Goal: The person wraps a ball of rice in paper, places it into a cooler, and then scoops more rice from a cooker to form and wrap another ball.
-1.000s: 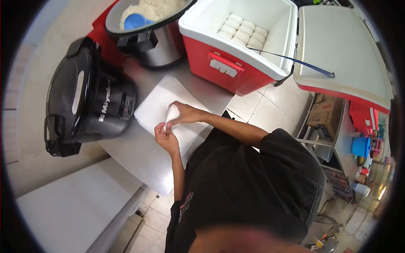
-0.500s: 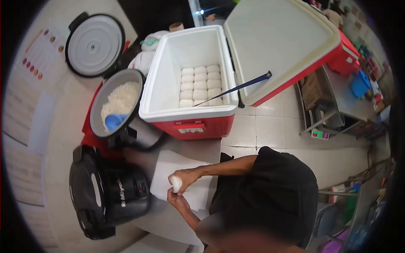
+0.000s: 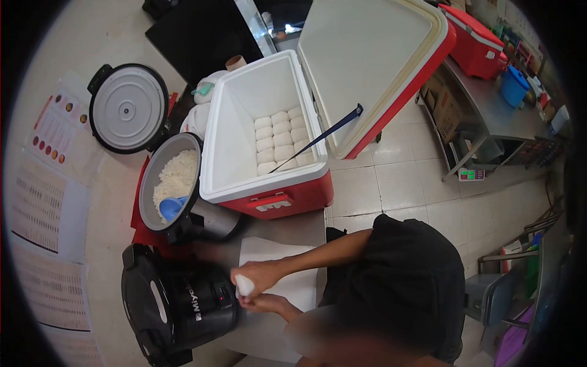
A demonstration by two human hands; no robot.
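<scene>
My right hand and my left hand are together over a stack of white paper sheets on the steel counter. Both are closed on a small white wrapped packet, the right hand around its upper part and the left at its lower end. The packet is held just in front of a closed black rice cooker. Behind the sheets stands an open red cooler with rows of similar white packets on its floor.
An open cooker pot of white rice with a blue scoop sits left of the cooler, its round lid raised behind. The cooler lid stands open on a blue strap. Tiled floor and metal shelving lie to the right.
The view has swung so the cooler and rice pot sit higher and more central. My hands kept hold of the packet and shifted slightly toward the black cooker.
</scene>
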